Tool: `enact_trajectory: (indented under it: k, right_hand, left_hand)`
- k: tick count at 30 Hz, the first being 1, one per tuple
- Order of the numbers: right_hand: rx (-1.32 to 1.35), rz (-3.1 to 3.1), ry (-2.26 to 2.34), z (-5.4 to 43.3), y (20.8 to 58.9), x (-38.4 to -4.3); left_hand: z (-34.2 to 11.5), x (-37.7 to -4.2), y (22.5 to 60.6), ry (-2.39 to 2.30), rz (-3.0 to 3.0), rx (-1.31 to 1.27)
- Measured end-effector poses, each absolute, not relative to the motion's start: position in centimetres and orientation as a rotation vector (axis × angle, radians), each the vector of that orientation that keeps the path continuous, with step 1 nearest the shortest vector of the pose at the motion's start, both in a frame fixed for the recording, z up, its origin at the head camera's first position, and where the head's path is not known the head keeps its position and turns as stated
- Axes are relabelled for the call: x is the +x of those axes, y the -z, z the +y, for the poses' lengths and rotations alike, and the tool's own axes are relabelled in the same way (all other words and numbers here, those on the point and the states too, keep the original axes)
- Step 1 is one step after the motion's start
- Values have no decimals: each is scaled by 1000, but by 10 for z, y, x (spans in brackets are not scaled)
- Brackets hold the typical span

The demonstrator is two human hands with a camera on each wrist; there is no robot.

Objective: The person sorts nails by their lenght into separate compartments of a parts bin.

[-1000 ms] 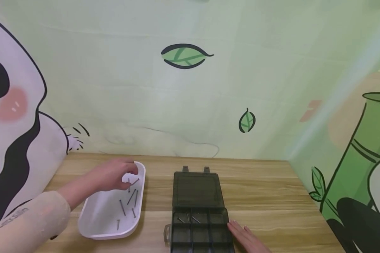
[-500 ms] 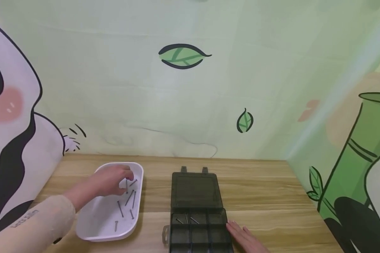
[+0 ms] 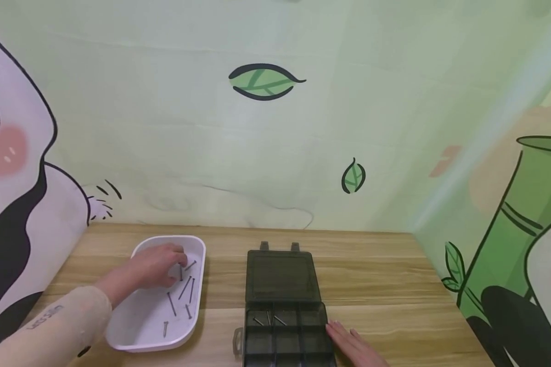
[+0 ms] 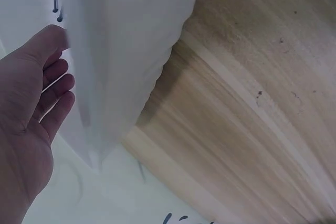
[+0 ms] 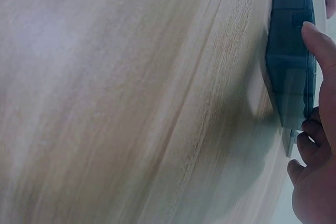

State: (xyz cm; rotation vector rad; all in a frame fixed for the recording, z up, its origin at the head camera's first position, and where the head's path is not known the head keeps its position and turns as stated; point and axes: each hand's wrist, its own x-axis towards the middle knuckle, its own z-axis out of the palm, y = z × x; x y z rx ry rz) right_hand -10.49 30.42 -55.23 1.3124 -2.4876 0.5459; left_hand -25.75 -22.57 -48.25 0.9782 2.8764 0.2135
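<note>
In the head view my left hand (image 3: 158,266) hovers inside the white tray (image 3: 135,318), thumb and fingers bent and apart. Several loose screws (image 3: 172,304) lie in the tray, and one upright-looking screw (image 3: 181,272) shows between the fingertips and thumb, with no grip on it visible. The left wrist view shows loosely curled fingers beside the tray wall. My right hand (image 3: 355,344) rests against the right side of a dark clear compartment box (image 3: 288,337); the right wrist view shows its thumb (image 5: 317,43) touching the box edge. A few screws (image 3: 279,320) lie in the box's far compartments.
The box's lid (image 3: 282,276) lies folded back, its two latches pointing at the wall. A side catch (image 3: 237,341) sticks out on the left. Wood-grained tabletop (image 3: 225,290) separates tray and box. A printed wall covering (image 3: 266,153) rises behind the table.
My left hand has lowered slightly toward the screws at the tray's far right. The right hand stays against the box. The whole head view has shifted a little.
</note>
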Motion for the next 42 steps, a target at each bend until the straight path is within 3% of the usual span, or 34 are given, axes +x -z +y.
enact_trajectory:
  k: [21, 42]
  right_hand:
    - [1328, -2435, -490, 304, 553, -106]
    - [1317, -2437, -436, 304, 554, -107]
  left_hand:
    - [-227, -263, 498, -146, 2901, 1199]
    - [-228, -259, 500, -194, 2899, 1039]
